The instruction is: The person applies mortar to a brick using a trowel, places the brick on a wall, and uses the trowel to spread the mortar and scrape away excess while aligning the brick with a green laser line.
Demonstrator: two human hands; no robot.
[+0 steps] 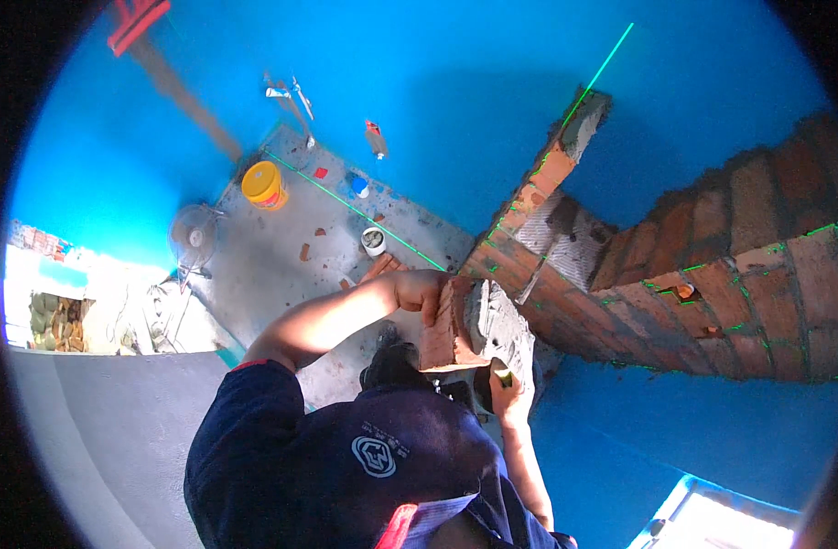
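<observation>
The brick (440, 337) is grasped at its upper left corner by the left hand (421, 291), while a tool handle (503, 376) with a yellow-green patch is gripped by the right hand (510, 400). Thick grey mortar (508, 329) is borne on the brick's right side. The brick is held up over the floor (263, 265), seen against the left edge of the brick wall (620, 316). For an even coat, the brick is probably best held firmly, the mortar pressed out to its corners and the overhang trimmed, with fingers clear of the coated face. The tool's blade cannot be made out, and the left fingertips are partly hidden. Detail is lost in the dark shape (389, 366) below; the wall's right end is cut off.
</observation>
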